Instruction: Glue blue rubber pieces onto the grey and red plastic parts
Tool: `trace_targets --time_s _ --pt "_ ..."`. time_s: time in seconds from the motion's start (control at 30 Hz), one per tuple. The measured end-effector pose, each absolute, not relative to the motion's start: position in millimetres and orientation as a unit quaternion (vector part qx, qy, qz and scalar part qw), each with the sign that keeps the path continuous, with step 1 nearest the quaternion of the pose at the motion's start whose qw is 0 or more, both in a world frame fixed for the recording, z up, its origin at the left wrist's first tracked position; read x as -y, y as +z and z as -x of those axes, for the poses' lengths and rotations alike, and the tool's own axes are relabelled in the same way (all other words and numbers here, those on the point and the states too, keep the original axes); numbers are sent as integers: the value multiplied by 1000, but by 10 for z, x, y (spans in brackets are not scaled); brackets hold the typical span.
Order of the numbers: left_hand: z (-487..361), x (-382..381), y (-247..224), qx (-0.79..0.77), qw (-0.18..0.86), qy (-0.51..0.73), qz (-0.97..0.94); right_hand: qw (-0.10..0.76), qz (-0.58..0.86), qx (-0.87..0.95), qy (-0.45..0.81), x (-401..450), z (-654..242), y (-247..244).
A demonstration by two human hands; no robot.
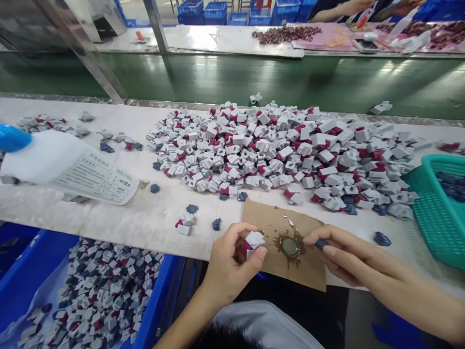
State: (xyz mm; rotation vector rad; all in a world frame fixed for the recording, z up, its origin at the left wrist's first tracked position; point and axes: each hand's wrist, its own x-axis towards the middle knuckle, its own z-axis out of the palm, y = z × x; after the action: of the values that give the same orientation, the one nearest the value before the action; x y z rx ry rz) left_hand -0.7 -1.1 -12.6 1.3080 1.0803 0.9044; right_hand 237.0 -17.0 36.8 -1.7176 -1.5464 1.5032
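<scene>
My left hand (232, 264) is closed around a small grey and dark red plastic part (253, 241), held up at the table's front edge. Between the thumb and fingers of my right hand (348, 257) is a small dark blue plastic piece (320, 244). Between my hands lies a brown cardboard sheet (308, 276), stained with wet brown spots. On it sits a small round cap (290, 246) with liquid in and around it. Behind the cardboard spreads a big heap of grey and dark red parts (254, 140).
A white bottle with a blue cap (72, 167) lies at the left. A teal basket (428, 213) holds dark blue pieces at the right. Below left, a blue bin (165, 291) contains assembled parts. Past the green conveyor belt (203, 77), another person's hands (352, 7) work.
</scene>
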Motion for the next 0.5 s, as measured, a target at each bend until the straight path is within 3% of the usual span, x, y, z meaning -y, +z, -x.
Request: trace_targets --time_s 0.1,0.27,0.4,0.5 --pt "9 66 -123 -461 538 415 -572 185 620 589 484 114 -2334 381" --pt "-10 219 -76 -350 379 439 -736 197 615 683 342 22 -2374 379" --pt "-118 316 -82 -253 396 366 -803 204 609 705 301 3 -2406 353" --pt "-175 345 -123 -266 427 360 -786 180 597 691 365 32 -2405 353"
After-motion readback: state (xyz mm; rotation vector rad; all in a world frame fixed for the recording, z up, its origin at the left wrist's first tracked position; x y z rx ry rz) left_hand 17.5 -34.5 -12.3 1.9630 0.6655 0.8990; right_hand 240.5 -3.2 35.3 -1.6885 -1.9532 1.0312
